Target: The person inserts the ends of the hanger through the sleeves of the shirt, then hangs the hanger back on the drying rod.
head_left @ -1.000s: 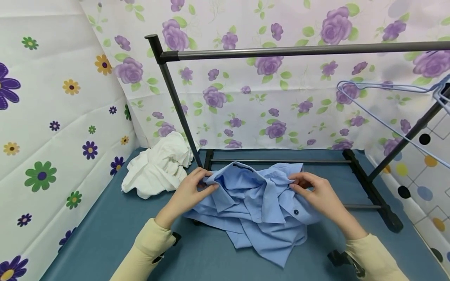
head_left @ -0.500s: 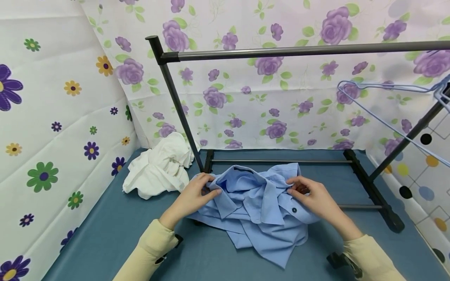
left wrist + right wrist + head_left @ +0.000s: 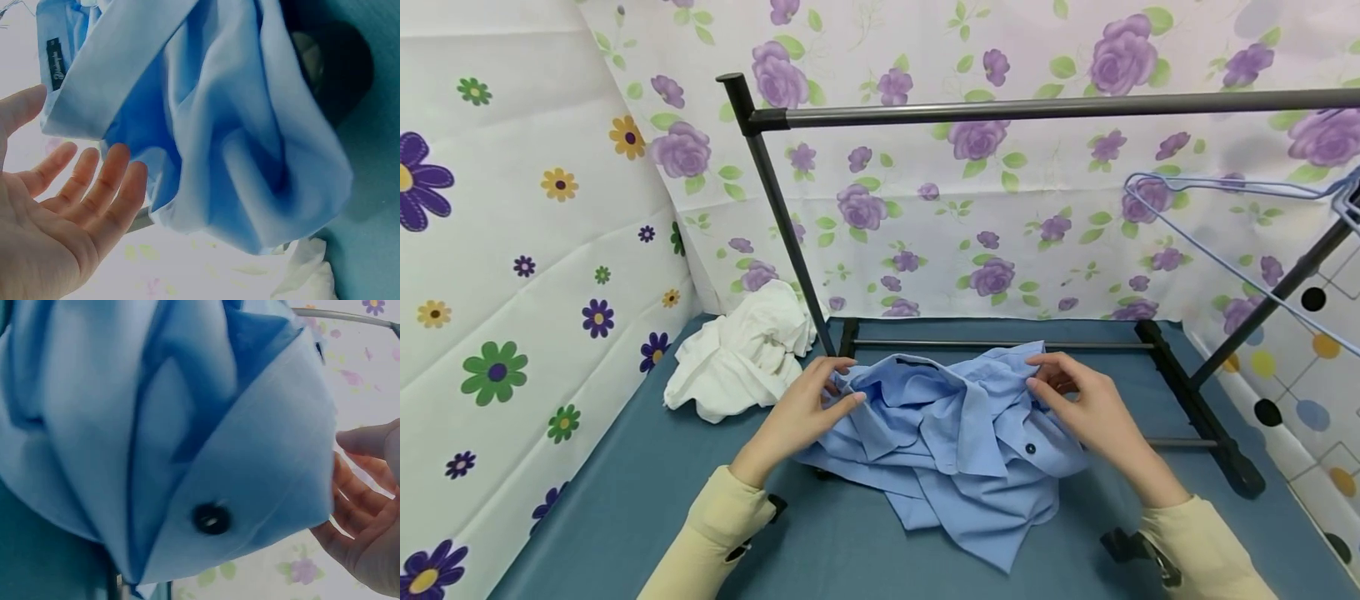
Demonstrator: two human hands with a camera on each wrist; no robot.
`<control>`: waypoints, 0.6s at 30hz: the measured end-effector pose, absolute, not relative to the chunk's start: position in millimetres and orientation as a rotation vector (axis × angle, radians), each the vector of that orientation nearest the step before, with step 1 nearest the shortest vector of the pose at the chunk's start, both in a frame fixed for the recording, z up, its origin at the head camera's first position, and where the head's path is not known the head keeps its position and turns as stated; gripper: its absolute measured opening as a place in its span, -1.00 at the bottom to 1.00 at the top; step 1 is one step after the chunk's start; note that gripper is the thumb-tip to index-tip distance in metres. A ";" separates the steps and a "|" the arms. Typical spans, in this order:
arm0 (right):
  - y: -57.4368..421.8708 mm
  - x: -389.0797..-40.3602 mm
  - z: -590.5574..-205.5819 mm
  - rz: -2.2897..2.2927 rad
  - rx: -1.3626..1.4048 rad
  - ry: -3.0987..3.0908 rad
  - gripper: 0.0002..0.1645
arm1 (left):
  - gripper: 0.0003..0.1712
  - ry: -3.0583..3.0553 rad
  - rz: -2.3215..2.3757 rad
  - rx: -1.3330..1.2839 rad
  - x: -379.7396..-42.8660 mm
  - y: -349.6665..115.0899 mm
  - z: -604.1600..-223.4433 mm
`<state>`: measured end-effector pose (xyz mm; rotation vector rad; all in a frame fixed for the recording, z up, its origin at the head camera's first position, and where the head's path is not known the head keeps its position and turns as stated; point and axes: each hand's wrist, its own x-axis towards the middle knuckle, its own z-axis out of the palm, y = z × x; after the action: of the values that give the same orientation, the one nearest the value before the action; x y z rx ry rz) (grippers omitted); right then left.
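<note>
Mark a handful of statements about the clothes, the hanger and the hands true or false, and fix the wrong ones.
1. The white cloth lies to the left of the blue shirt. True.
2. The hanger is inside the blue shirt. False: the hanger is at the right side of the rack, apart from the shirt.
3. A dark button shows on the blue shirt near the right hand. True.
4. The left hand rests on the white cloth. False: the left hand is at the blue shirt.

Head view bright, even; soft shadows on blue-grey cloth tabletop. Wrist views murkier, light-blue collared shirt softly blurred; white floral backdrop washed out in left.
</note>
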<state>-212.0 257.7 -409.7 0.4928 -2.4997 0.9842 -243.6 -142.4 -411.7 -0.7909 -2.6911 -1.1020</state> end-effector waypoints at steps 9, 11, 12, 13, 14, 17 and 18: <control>240.8 -204.4 -395.2 1.040 0.515 -2.393 -0.72 | -0.52 -2.619 -1.108 -0.723 -240.2 -143.0 -406.8; 234.9 -203.4 -393.8 1.065 0.515 -2.398 -0.72 | -0.54 -2.616 -1.098 -0.705 -239.2 -141.2 -406.4; 231.7 -203.2 -393.5 1.077 0.519 -2.404 -0.72 | -0.54 -2.613 -1.089 -0.699 -238.9 -140.2 -406.7; 228.9 -203.0 -393.3 1.090 0.525 -2.416 -0.72 | -0.54 -2.613 -1.082 -0.692 -238.7 -139.3 -407.5; 226.0 -203.0 -393.5 1.100 0.535 -2.427 -0.71 | -0.54 -2.614 -1.078 -0.687 -238.3 -138.4 -408.0; 218.1 -203.3 -395.6 1.110 0.555 -2.487 -0.65 | -0.51 -2.629 -1.066 -0.674 -238.4 -135.4 -411.1; 215.2 -203.5 -396.5 1.105 0.559 -2.508 -0.63 | -0.51 -2.638 -1.063 -0.669 -238.8 -134.4 -412.6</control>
<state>-203.5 215.2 -396.5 0.5594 -2.5082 1.1048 -238.8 -134.4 -412.6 -0.6686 -2.6376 -1.0630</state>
